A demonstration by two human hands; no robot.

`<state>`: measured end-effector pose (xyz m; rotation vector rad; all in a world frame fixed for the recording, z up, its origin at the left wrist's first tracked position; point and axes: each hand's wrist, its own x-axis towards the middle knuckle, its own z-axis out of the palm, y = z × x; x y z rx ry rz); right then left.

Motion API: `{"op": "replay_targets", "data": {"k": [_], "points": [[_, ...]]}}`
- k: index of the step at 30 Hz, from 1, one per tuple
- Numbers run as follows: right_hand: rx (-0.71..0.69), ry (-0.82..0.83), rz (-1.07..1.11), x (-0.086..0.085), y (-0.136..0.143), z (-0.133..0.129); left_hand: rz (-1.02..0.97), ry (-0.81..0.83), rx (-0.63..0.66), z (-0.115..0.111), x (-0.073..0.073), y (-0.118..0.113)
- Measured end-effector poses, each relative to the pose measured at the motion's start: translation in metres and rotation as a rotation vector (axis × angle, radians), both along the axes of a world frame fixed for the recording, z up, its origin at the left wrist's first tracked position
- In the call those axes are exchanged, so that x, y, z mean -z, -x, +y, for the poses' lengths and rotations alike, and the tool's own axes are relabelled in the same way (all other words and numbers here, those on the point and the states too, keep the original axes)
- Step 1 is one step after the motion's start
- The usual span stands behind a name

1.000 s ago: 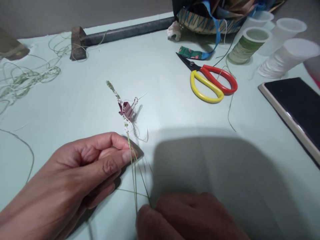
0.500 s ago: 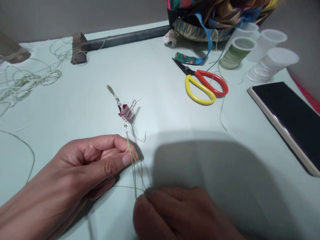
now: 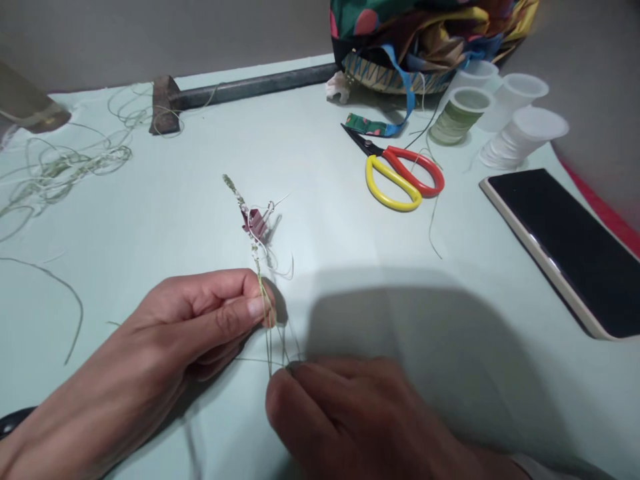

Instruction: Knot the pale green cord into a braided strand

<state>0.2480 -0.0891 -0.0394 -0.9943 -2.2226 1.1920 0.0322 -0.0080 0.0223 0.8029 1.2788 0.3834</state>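
Observation:
A narrow braided cord (image 3: 234, 189) in green and white runs down through a dark red binder clip (image 3: 255, 225) and splits into loose green threads (image 3: 271, 347). Thumb and forefinger of my left hand (image 3: 215, 323) pinch the green threads just below the braided part. Lower down, my right hand (image 3: 345, 413) is closed on the threads' lower ends, which are hidden in its fingers. Between the two hands the threads stretch fairly straight and fan slightly apart. White thread ends curl out beside the clip.
A hammer (image 3: 165, 107) lies at the back, near tangled threads (image 3: 65, 170). Scissors (image 3: 395, 177) with red and yellow handles lie before a colourful fabric bag (image 3: 390, 33). Thread spools (image 3: 460, 117) stand at right, behind a phone (image 3: 570, 247). A dark object (image 3: 17, 420) shows at lower left.
The camera view has shifted a little, so the table things appear moved. My right hand is slightly higher and nearer my left hand; both still grip the green threads.

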Motion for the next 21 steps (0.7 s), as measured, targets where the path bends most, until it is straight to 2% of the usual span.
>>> {"op": "replay_targets", "data": {"k": [4, 8, 11, 14, 16, 17, 21], "points": [[-0.018, -0.017, -0.091, -0.017, 0.005, 0.003, -0.003, -0.082, 0.05, 0.0, -0.003, 0.003], [-0.035, -0.009, -0.152, -0.032, 0.008, 0.015, 0.08, -0.09, 0.062, -0.001, -0.001, 0.008], [-0.047, 0.092, -0.222, -0.057, 0.007, 0.025, 0.054, -0.082, 0.062, 0.0, -0.002, 0.006], [0.082, 0.218, -0.237, -0.077, 0.005, 0.027, -0.068, -0.053, 0.042, 0.001, -0.005, 0.003], [0.165, 0.179, -0.207, -0.08, 0.0, 0.023, -0.154, -0.017, 0.015, 0.0, -0.007, 0.003], [0.16, 0.149, -0.203, -0.078, -0.006, 0.02, -0.188, 0.002, -0.005, 0.0, -0.007, 0.004], [-0.063, 0.141, -0.242, -0.059, -0.059, 0.008, -0.243, 0.085, -0.049, -0.002, -0.005, 0.013]]}}
